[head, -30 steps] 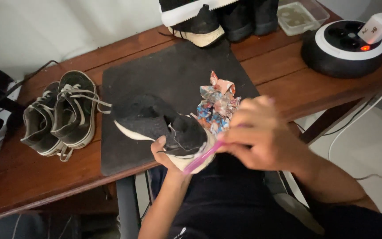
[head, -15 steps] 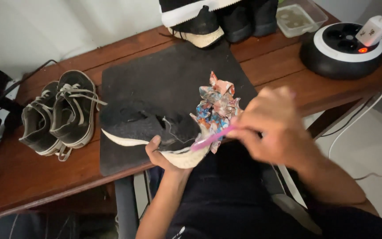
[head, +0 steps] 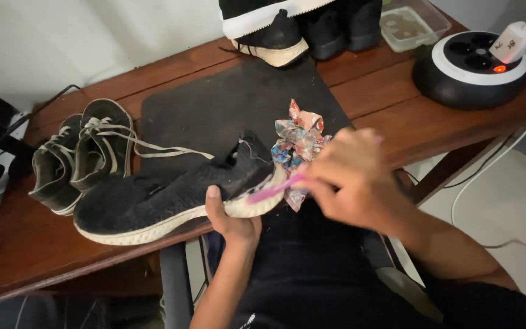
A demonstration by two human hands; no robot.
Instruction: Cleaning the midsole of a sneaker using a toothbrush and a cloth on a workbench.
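Note:
My left hand (head: 231, 218) grips the heel end of a black knit sneaker (head: 171, 195) with a cream sole, lying sideways with its toe to the left over the table's front edge. My right hand (head: 351, 180) holds a pink toothbrush (head: 270, 190) whose head rests against the sole at the heel. Behind the brush, a crumpled colourful wrapper (head: 298, 141) lies on the black mat (head: 232, 103).
A pair of dark green laced sneakers (head: 80, 155) stands at the left of the wooden table (head: 409, 116). More black shoes (head: 287, 27) and a clear plastic box (head: 410, 24) are at the back. A round black-and-white power hub (head: 473, 67) with a white plug sits at the right.
The sneaker has turned from pointing at me to lying sideways, toe to the left. My right hand with the toothbrush has dropped to the sole at the heel.

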